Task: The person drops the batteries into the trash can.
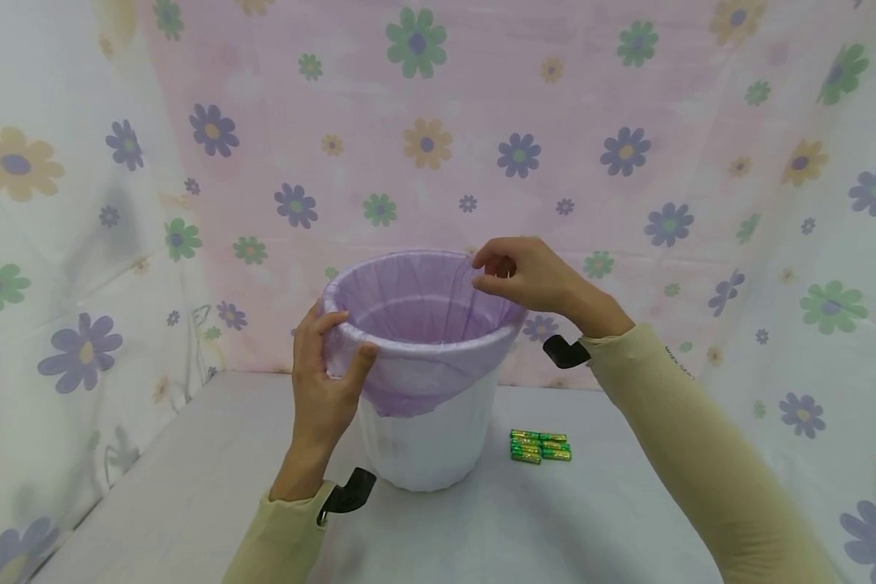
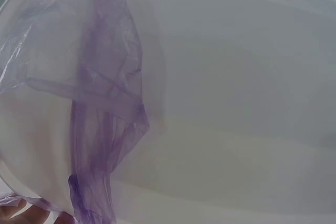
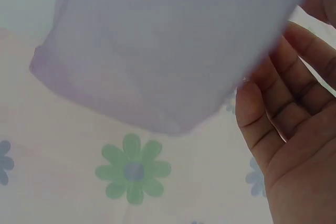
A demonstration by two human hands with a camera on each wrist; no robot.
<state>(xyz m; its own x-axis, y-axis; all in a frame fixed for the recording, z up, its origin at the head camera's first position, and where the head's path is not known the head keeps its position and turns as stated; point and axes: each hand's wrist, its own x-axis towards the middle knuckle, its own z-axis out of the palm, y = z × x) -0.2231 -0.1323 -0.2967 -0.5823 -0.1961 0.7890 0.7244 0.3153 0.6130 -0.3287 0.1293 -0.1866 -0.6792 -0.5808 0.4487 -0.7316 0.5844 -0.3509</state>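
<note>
— Standing upright on the counter (image 1: 190,487), the white bin (image 1: 431,438) has its long axis vertical and its mouth facing up, doesn't it?

— Yes, from the head view. A purple liner bag (image 1: 416,324) is folded over its rim. The left hand (image 1: 324,381) clamps the near-left rim, thumb and fingers curled over liner and edge. The right hand (image 1: 529,276) pinches the liner at the far-right rim. Green batteries (image 1: 540,446) lie just beside the bin, to its right.

— And the left wrist view?

— Only close-up bin wall (image 2: 236,103) and a hanging purple fold (image 2: 100,129); fingertips (image 2: 16,211) at the bottom edge.

— The right wrist?

— The bin's underside edge (image 3: 157,51) from below, blurred, against flowered cloth (image 3: 134,169). The palm (image 3: 294,145) shows, but not its grip.
</note>
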